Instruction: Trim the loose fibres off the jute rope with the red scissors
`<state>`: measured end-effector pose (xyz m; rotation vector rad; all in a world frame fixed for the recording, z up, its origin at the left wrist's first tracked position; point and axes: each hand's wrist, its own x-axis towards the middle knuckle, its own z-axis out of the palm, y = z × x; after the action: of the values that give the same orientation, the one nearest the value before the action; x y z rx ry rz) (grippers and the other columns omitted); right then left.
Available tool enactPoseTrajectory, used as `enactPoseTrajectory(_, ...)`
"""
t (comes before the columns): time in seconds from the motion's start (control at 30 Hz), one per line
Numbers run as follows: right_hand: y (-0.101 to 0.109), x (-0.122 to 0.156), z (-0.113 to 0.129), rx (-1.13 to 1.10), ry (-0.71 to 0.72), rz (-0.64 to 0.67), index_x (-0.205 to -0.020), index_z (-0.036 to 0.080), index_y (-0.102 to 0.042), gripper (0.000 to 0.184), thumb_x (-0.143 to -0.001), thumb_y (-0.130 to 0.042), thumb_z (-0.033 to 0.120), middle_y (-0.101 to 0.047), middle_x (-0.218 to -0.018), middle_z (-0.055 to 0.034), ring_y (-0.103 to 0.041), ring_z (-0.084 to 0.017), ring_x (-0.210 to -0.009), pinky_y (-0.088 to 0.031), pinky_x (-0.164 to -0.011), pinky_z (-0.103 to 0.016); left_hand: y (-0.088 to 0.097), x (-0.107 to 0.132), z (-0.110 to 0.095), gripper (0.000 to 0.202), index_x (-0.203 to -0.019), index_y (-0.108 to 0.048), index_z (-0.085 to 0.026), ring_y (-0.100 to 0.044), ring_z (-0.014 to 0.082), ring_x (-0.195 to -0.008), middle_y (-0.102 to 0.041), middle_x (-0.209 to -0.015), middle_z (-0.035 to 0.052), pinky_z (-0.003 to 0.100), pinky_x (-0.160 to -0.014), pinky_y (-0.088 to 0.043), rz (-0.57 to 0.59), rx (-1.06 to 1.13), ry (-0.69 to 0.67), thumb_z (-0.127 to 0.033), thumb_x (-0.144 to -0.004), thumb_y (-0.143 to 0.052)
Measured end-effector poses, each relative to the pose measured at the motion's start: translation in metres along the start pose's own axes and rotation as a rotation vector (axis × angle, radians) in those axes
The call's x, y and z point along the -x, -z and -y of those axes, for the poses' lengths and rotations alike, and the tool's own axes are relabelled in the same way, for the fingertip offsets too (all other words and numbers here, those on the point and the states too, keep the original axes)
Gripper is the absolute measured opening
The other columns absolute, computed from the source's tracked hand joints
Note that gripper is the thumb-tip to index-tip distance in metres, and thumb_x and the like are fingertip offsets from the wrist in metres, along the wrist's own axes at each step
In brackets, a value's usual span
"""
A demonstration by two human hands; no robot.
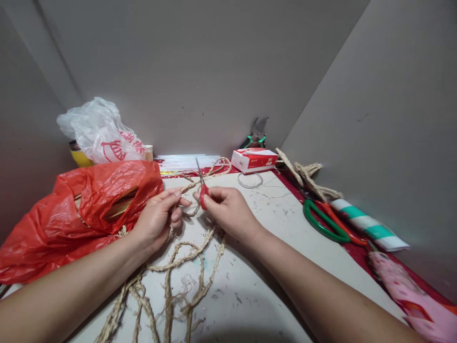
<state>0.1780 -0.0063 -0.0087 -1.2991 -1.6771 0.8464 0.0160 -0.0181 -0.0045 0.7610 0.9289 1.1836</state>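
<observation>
My left hand (157, 216) pinches a strand of tan twisted rope (185, 252) between thumb and fingers. My right hand (228, 209) grips small red-handled scissors (203, 188), blades pointing up and away, just beside the pinched strand. Several lengths of the same rope trail down across the grey-white work surface (278, 224) toward me, and one loop runs back toward the far edge.
A crumpled red plastic bag (78, 209) lies at left, with a white printed bag (103, 133) behind it. A red-and-white box (254, 159), pliers (256, 136), large green-and-orange scissors (326, 221), a green-striped roll (367, 224) and rope scraps (310, 178) sit along the back and right. Grey walls close in.
</observation>
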Motion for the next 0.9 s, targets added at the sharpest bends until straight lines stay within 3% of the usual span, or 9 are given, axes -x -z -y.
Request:
enactPoseTrajectory(0.13,0.001,-0.005,-0.001,-0.517,-0.14,0.023,-0.061,0.017,-0.058,0.035,-0.069,-0.068,0.049,-0.046,-0.049,0.0056,-0.034,-0.007,-0.045,-0.025,-0.045,-0.023,-0.004,0.006,0.0,0.01,-0.09,-0.06,-0.014,-0.034,0.0014,-0.035,-0.066,-0.071,0.0027,0.015,-0.035,-0.026,0.177,-0.047,0.114,-0.018,-0.081,-0.06)
enactPoseTrajectory(0.3,0.002,-0.004,0.006,-0.714,-0.233,0.073,-0.057,0.015,-0.057,0.037,-0.059,-0.077,0.046,-0.051,-0.05,0.004,-0.037,-0.005,-0.043,-0.028,-0.042,-0.02,-0.008,0.009,0.001,0.017,-0.09,-0.064,-0.013,-0.037,0.0011,-0.032,-0.07,-0.074,0.0073,0.015,-0.034,-0.021,0.312,-0.13,0.159,-0.027,-0.08,-0.064)
enactPoseTrajectory(0.4,0.003,-0.003,0.008,-0.739,-0.261,0.157,-0.06,0.014,-0.059,0.037,-0.059,-0.078,0.046,-0.054,-0.051,0.0032,-0.037,-0.004,-0.041,-0.028,-0.04,-0.019,-0.009,0.01,0.002,0.02,-0.09,-0.065,-0.014,-0.037,0.0012,-0.031,-0.072,-0.074,0.0076,0.016,-0.034,-0.02,0.316,-0.162,0.162,-0.03,-0.078,-0.066)
enactPoseTrajectory(0.63,0.006,-0.003,0.01,-0.706,-0.239,0.185,-0.065,0.013,-0.062,0.033,-0.06,-0.078,0.043,-0.057,-0.052,0.0029,-0.038,-0.003,-0.041,-0.026,-0.04,-0.017,-0.009,0.013,0.003,0.019,-0.085,-0.066,-0.013,-0.036,0.0001,-0.033,-0.072,-0.074,0.0083,0.016,-0.037,-0.02,0.306,-0.213,0.098,-0.031,-0.08,-0.065)
enactPoseTrajectory(0.8,0.007,-0.004,0.009,-0.688,-0.165,0.058,-0.058,0.014,-0.059,0.032,-0.062,-0.077,0.04,-0.048,-0.045,0.0061,-0.036,-0.004,-0.043,-0.026,-0.042,-0.019,-0.01,0.013,0.004,0.024,-0.093,-0.063,-0.016,-0.038,0.0008,-0.035,-0.071,-0.078,0.0065,0.015,-0.036,-0.022,0.245,-0.211,0.034,-0.031,-0.076,-0.07)
enactPoseTrajectory(0.9,0.009,-0.005,0.009,-0.703,-0.167,0.01,-0.058,0.015,-0.059,0.031,-0.063,-0.076,0.041,-0.052,-0.047,0.0048,-0.041,-0.005,-0.045,-0.031,-0.045,-0.02,-0.011,0.014,0.004,0.026,-0.091,-0.061,-0.017,-0.038,0.0024,-0.035,-0.064,-0.062,-0.0004,0.015,-0.036,-0.025,0.175,-0.231,-0.018,-0.029,-0.072,-0.074)
